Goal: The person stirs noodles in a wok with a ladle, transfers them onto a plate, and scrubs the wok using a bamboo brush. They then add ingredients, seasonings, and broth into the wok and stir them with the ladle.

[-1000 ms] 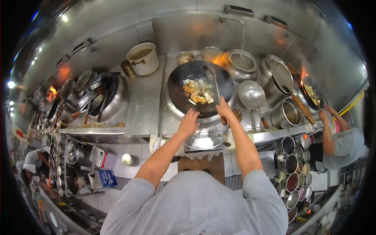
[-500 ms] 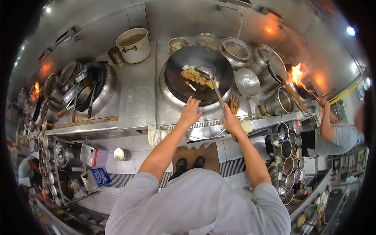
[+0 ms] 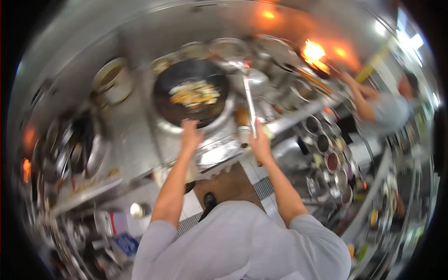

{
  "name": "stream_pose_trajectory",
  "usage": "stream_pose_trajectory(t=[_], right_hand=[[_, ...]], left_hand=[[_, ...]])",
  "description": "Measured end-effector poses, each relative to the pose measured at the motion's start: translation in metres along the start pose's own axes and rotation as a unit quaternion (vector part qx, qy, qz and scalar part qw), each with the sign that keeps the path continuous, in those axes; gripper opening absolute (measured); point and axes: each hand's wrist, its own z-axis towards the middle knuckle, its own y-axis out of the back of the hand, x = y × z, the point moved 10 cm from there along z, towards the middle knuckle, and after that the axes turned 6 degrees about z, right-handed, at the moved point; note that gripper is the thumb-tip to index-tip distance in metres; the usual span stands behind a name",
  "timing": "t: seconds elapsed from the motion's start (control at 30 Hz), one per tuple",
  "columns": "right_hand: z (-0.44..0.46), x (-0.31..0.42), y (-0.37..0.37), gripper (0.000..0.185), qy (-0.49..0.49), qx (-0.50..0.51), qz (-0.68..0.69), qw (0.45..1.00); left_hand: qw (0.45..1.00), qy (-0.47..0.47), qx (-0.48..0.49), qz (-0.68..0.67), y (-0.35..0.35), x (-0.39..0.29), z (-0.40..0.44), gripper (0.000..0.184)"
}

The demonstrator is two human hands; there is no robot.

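A dark wok (image 3: 168, 105) sits on the stove with pale and orange-brown food (image 3: 193, 93) inside. My left hand (image 3: 190, 135) is at the wok's near rim; motion blur hides how its fingers lie. In my right hand (image 3: 261, 143) is the handle of a long metal ladle (image 3: 250, 95), closed around it. The ladle points away from me, its head to the right of the wok, over the pots behind. Whether it touches a pot is too blurred to tell.
Flames (image 3: 313, 51) rise from a pan at the right, where another person (image 3: 385, 112) works. A large pot (image 3: 113, 81) stands at the back left. More woks and tools (image 3: 77, 144) are at the far left. Containers (image 3: 332, 161) line the lower right.
The view has turned and shifted right. The ladle has left the food and moved right, out of the wok. My left hand stays by the wok's near rim.
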Motion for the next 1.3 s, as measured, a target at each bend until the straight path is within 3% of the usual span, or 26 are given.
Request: stream_pose_trajectory(t=[0.03,0.07,0.1,0.13,0.2,0.3,0.37,0.43,0.5,0.57,0.63,0.67,0.73,0.77,0.83,0.87,0.93,1.0,1.03,1.07,1.1,1.13,1.2,1.23,1.27,1.3], right_hand=[[-0.015,-0.004,0.030,0.070,0.069,-0.071,0.014,0.995],[-0.031,-0.032,0.052,0.070,0.091,-0.122,-0.071,0.986],[-0.051,-0.059,0.064,0.057,-0.206,-0.027,0.178,0.962],[-0.066,-0.086,0.073,0.043,-0.213,-0.009,0.270,0.939],[-0.108,-0.101,0.119,0.033,-0.223,-0.020,0.331,0.917],[-0.192,-0.153,0.175,0.034,-0.309,-0.088,0.287,0.902],[-0.257,-0.182,0.205,0.032,-0.348,-0.131,0.273,0.887],[-0.336,-0.220,0.225,0.036,-0.457,-0.083,0.182,0.867],[-0.408,-0.265,0.239,0.041,-0.504,-0.037,0.056,0.861],[-0.488,-0.328,0.228,0.034,-0.440,-0.042,-0.070,0.894],[-0.532,-0.330,0.233,0.031,-0.349,-0.085,-0.142,0.923],[-0.526,-0.318,0.238,0.031,-0.405,-0.044,0.016,0.913],[-0.509,-0.261,0.257,0.031,-0.546,0.006,0.281,0.789],[-0.491,-0.254,0.258,0.034,-0.523,0.018,0.347,0.779],[-0.438,-0.239,0.261,0.039,-0.445,0.048,0.503,0.740],[-0.411,-0.232,0.259,0.039,-0.418,0.056,0.587,0.691],[-0.347,-0.215,0.266,0.040,-0.373,0.110,0.600,0.699],[-0.288,-0.196,0.261,0.039,-0.360,0.125,0.618,0.687],[-0.259,-0.178,0.261,0.037,-0.348,0.132,0.629,0.682],[-0.239,-0.167,0.255,0.037,-0.358,0.141,0.643,0.663],[-0.224,-0.158,0.254,0.041,-0.346,0.197,0.614,0.682],[-0.209,-0.157,0.258,0.041,-0.350,0.189,0.609,0.686],[-0.176,-0.149,0.273,0.046,-0.227,0.212,0.419,0.853],[-0.170,-0.167,0.291,0.049,-0.159,0.162,0.286,0.931],[-0.168,-0.188,0.314,0.052,-0.086,0.110,0.144,0.980],[-0.175,-0.238,0.384,0.050,-0.147,-0.008,0.162,0.976]], left_hand=[[1.000,-0.006,0.018,0.007,-0.003,-0.003,0.002,0.058],[0.999,-0.038,0.005,-0.025,0.000,-0.009,-0.001,0.059],[0.999,-0.041,0.018,0.005,-0.007,-0.006,-0.001,0.060],[0.998,-0.045,0.046,0.026,-0.012,-0.004,-0.001,0.062],[0.997,-0.039,0.022,0.064,-0.007,-0.019,-0.003,0.061],[0.991,-0.060,-0.027,0.119,0.012,-0.100,-0.011,0.059],[0.996,-0.075,0.006,0.050,-0.010,-0.139,-0.032,0.053],[0.977,-0.025,0.176,-0.115,-0.079,-0.151,-0.069,0.045],[0.902,0.022,0.370,-0.220,-0.133,-0.207,-0.128,0.040],[0.861,-0.046,0.472,-0.184,-0.156,-0.280,-0.180,0.039],[0.796,-0.080,0.572,-0.181,-0.189,-0.320,-0.228,0.041],[0.796,-0.082,0.573,-0.176,-0.195,-0.343,-0.235,0.041],[0.706,-0.020,0.678,-0.205,-0.208,-0.386,-0.266,0.041],[0.701,-0.019,0.683,-0.201,-0.222,-0.392,-0.271,0.041],[0.614,-0.029,0.768,-0.180,-0.260,-0.405,-0.297,0.049],[0.613,-0.031,0.769,-0.179,-0.269,-0.423,-0.294,0.049],[0.660,0.213,0.647,-0.315,-0.288,-0.444,-0.262,0.057],[0.520,0.297,0.625,-0.501,-0.295,-0.485,-0.227,0.053],[0.537,0.352,0.534,-0.550,-0.281,-0.502,-0.194,0.039],[0.587,0.362,0.458,-0.560,-0.310,-0.470,-0.170,0.029],[0.597,0.352,0.417,-0.588,-0.304,-0.469,-0.140,0.021],[0.587,0.392,0.394,-0.588,-0.313,-0.450,-0.116,0.016],[0.592,0.415,0.367,-0.586,-0.300,-0.436,-0.074,0.011],[0.555,0.410,0.400,-0.603,-0.301,-0.428,-0.063,0.014],[0.567,0.410,0.412,-0.583,-0.299,-0.413,-0.056,0.020],[0.590,0.380,0.448,-0.554,-0.289,-0.402,-0.051,0.023]])
